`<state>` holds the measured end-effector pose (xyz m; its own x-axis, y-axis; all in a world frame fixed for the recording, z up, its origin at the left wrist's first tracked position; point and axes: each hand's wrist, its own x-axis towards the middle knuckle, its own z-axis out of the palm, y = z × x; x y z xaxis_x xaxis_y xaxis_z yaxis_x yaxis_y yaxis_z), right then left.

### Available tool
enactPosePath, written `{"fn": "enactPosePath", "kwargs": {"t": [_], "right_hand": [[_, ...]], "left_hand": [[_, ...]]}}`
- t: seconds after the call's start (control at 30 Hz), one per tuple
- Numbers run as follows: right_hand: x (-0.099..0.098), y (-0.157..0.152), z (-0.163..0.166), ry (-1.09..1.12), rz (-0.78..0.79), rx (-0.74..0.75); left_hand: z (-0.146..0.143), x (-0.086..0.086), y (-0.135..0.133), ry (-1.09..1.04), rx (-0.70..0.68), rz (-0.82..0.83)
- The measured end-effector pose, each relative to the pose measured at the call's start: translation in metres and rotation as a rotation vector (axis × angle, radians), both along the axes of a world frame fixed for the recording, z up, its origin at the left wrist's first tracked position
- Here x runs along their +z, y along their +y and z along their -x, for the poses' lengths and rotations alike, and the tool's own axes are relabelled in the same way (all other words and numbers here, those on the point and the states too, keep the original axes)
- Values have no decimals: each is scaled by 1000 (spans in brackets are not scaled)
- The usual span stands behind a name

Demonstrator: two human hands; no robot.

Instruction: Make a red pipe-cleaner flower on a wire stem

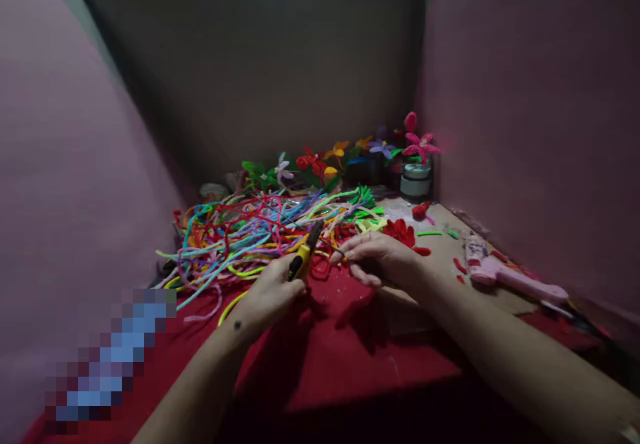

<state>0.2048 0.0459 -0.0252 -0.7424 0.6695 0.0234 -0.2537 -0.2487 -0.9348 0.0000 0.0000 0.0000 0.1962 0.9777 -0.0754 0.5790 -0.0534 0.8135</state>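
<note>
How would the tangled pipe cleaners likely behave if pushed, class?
The pipe cleaners look thin and curved, so probably light and bendy. Being tangled, they would likely drag along together, not roll.

No readable text is showing anywhere. The yellow-and-black handled hand tool point(304, 257) isn't showing any legible brand or number. The pink plastic glue gun point(495, 272), lying right of the tool, is showing no mark I can make out. The small white-and-green round jar point(416, 181), sitting behind and right of the tool, is reading blank too. Dim light and blur are washing out any fine print.
</note>
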Motion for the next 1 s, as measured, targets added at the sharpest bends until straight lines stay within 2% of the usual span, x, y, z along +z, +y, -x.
{"fn": "enactPosePath", "kwargs": {"t": [0.2,0.4,0.57,0.73,0.83,1.0], "right_hand": [[1,-4,-1,9,20,84],[1,-8,0,50,15,110],[-2,-10,3,109,52,101],[-6,-9,4,140,96,93],[-9,-6,4,141,80,86],[-6,-2,2,85,102,91]], "left_hand": [[3,-4,-6,-46,-41,38],[1,0,-8,-66,-39,45],[2,3,-9,-87,-47,85],[2,-5,-9,-63,-27,48],[-1,-11,-9,-1,-28,17],[-10,-12,-15,216,11,-124]]}}
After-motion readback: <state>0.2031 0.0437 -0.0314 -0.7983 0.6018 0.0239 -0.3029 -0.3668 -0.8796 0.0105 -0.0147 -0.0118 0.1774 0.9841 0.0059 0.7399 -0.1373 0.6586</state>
